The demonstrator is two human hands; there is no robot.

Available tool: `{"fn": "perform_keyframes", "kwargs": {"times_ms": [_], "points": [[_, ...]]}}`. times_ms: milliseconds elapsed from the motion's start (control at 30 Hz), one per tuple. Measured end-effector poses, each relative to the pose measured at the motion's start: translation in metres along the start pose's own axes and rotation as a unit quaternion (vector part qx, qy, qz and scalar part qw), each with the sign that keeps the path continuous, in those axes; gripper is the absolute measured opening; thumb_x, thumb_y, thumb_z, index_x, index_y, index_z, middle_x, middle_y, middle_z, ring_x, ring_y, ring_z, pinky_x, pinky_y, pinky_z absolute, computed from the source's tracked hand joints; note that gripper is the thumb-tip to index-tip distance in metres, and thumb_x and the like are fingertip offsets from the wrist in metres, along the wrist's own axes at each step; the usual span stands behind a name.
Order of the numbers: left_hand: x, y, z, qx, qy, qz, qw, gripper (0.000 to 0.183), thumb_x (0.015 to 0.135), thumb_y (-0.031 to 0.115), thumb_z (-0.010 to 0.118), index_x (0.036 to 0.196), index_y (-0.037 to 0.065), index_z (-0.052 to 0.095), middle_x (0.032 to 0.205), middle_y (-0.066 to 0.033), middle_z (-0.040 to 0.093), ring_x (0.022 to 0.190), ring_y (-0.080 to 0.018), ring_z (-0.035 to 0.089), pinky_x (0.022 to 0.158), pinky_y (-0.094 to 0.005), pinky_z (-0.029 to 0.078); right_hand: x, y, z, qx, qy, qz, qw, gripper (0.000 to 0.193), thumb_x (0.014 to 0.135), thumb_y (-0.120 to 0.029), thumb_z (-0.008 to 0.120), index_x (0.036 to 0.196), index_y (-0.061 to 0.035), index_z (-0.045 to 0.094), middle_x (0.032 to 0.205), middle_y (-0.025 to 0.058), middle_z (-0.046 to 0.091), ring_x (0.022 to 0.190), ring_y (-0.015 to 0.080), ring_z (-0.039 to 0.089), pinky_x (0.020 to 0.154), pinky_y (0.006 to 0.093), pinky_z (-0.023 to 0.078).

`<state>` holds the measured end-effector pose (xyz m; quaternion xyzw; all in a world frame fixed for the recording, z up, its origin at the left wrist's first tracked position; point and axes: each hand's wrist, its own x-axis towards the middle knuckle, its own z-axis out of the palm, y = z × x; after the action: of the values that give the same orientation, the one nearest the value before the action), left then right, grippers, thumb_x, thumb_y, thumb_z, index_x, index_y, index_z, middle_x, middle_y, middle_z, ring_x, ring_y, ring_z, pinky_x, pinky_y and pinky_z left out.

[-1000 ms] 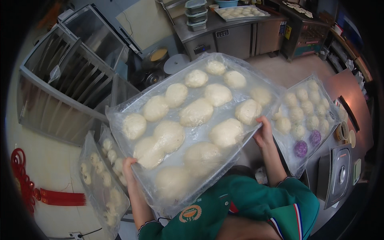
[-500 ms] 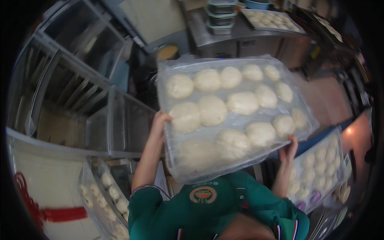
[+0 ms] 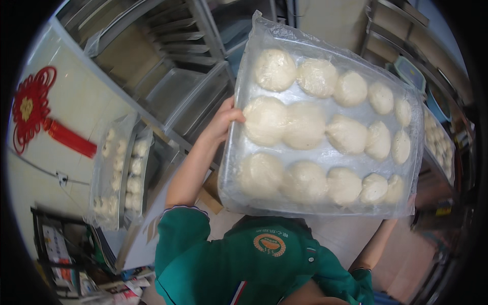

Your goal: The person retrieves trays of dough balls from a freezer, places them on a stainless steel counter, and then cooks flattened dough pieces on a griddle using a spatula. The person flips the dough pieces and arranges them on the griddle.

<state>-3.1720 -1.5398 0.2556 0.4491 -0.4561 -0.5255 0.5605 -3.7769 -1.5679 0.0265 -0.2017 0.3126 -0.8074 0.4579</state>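
Cabinet post between tray and open gaps among rack rails

Tray: before the body, left hand at its left edge, right forearm below its near right corner.
Dough pieces: on the tray, three rows of five, running from left edge to right edge.
Plastic sheet: over tray and dough, reaching past the far left corner.
Rack: beyond the left edge.
Paired trays, side by side, dough in each: left of the body, nearer than the rack.
Knotted hanging: on the wall, farther left.
Another dough tray: beyond the right edge.
Basin: behind that.
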Motion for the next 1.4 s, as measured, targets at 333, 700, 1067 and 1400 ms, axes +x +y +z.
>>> {"fn": "perform_keyframes", "kwargs": {"times_ms": [333, 700, 1067, 1400], "points": [[-0.054, -0.089, -0.173, -0.139, 0.27, -0.048, 0.951, 0.065, 0.076, 0.027, 0.056, 0.133, -0.003, 0.047, 0.119, -0.0195, 0.059, 0.103, -0.0299, 0.061, 0.094, -0.0373, 0.049, -0.013, 0.116, 0.096, -0.357, -0.339, 0.245, 0.835, 0.053, 0.087, -0.028, 0.062, 0.13, 0.0012, 0.05, 0.115, 0.0116, 0.063, 0.098, 0.0251, 0.063, 0.084, 0.0363, 0.054], [-0.021, -0.175, -0.249, -0.331, 0.224, -0.08, 0.913, 0.067, 0.082, 0.04, 0.05, 0.136, 0.001, 0.045, 0.126, -0.0168, 0.057, 0.11, -0.0308, 0.058, 0.098, -0.0409, 0.045, -0.144, 0.179, 0.203, -0.273, -0.342, 0.192, 0.878, 0.063, 0.093, -0.036, 0.054, 0.142, 0.0007, 0.039, 0.129, 0.0108, 0.054, 0.113, 0.0214, 0.056, 0.092, 0.0328, 0.048], [0.053, -0.193, -0.285, -0.43, 0.137, -0.071, 0.89, 0.071, 0.088, 0.053, 0.044, 0.139, 0.004, 0.044, 0.132, -0.0142, 0.055, 0.117, -0.0317, 0.055, 0.103, -0.0445, 0.042, -0.162, 0.18, 0.209, -0.342, -0.296, 0.192, 0.871, 0.071, 0.088, -0.033, 0.061, 0.146, -0.0032, 0.031, 0.135, 0.0145, 0.049, 0.117, 0.0261, 0.055, 0.098, 0.0383, 0.048], [0.034, -0.199, -0.333, -0.471, 0.149, -0.003, 0.869, 0.075, 0.093, 0.064, 0.039, 0.142, 0.008, 0.042, 0.138, -0.0117, 0.053, 0.124, -0.0325, 0.051, 0.107, -0.0477, 0.039, -0.196, 0.283, 0.266, -0.359, -0.372, 0.12, 0.848, 0.068, 0.094, -0.032, 0.057, 0.147, -0.0003, 0.029, 0.146, 0.0173, 0.036, 0.131, 0.0312, 0.04, 0.109, 0.045, 0.035]]}}
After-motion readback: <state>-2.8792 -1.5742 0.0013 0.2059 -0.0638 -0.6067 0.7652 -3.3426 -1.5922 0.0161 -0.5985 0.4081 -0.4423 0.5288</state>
